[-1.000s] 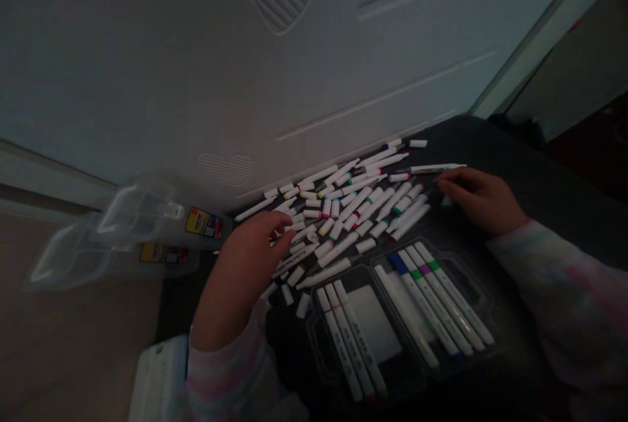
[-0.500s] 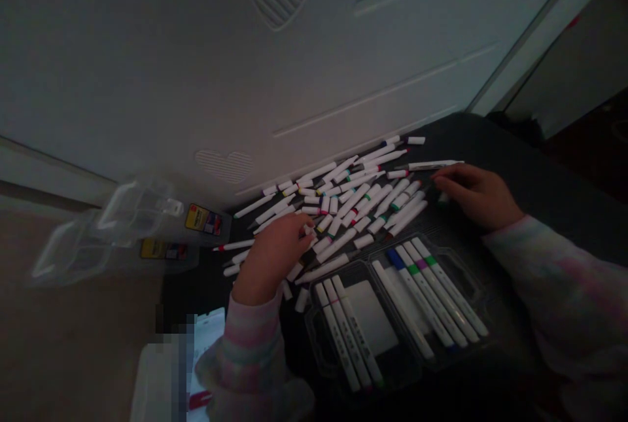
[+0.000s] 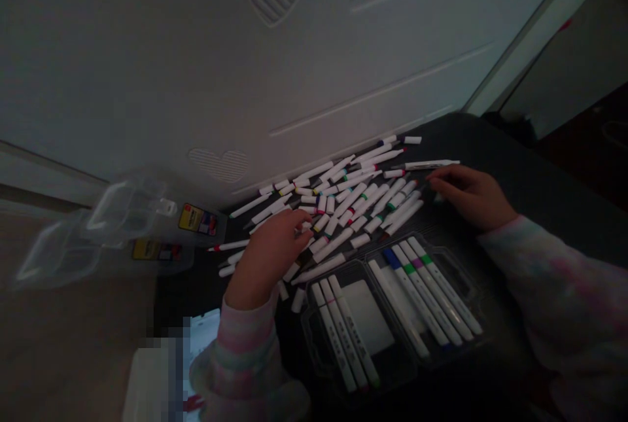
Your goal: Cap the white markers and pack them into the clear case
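My left hand (image 3: 269,252) reaches over the left side of a heap of loose white markers (image 3: 346,206) and separate marker caps. Its fingers are curled together among the caps; a small white piece shows by the fingertips, too dim to name. To the right of the heap, my right hand (image 3: 475,196) hovers with thumb and fingers pinched. A small pale piece shows beneath it, but what the fingers hold is hidden. An uncapped marker (image 3: 432,165) lies just beyond them. In front, an opened clear plastic case (image 3: 412,369) holds several capped markers in its two halves.
Two clear plastic cases (image 3: 203,239) with yellow labels stand at the left against a white panelled door (image 3: 147,69). The heap lies on a dark surface (image 3: 495,147) along the door. A pale box-like object (image 3: 147,383) and a lit screen (image 3: 203,327) are at lower left.
My left hand has moved right and slightly down over the heap, uncovering markers at its left end. My right hand stays pinched in nearly the same place. The view shifts slightly.
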### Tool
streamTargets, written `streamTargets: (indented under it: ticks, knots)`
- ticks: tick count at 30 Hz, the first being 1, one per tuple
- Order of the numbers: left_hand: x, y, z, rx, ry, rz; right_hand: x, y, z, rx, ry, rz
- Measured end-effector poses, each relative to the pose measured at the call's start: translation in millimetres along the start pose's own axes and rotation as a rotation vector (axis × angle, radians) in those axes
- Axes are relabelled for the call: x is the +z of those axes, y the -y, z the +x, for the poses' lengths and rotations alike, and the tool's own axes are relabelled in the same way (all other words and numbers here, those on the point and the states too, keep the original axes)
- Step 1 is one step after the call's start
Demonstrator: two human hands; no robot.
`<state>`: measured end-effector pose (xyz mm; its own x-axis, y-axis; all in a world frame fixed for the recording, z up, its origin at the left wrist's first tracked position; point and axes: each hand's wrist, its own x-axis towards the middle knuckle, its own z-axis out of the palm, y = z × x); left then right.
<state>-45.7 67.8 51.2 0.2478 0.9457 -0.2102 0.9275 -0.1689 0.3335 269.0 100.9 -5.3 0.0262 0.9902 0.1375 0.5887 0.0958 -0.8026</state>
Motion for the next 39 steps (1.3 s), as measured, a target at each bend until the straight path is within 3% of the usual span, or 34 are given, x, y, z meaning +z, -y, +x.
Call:
streamTargets:
  ticks: [7, 13, 26, 39]
  knots:
    - [-2.2, -3.7, -1.5, -0.003, 0.007, -0.02, -1.3, -1.1, -2.8, -0.312, 0.15, -0.205]
    - [-3.2, -1.2, 0.5, -0.031, 0.028, -0.014, -1.5, 1.0, -3.0, -0.39, 0.163, -0.242]
    - [-7.1, 1.8, -0.9, -0.1, 0.036, -0.014, -2.6, 3.3, -1.4, -0.381, 0.169, -0.242]
    - [-11.7, 1.6, -1.8, -0.155, 0.048, -0.063, -0.2, 2.6, 3.3, -0.211, -0.012, -0.277]
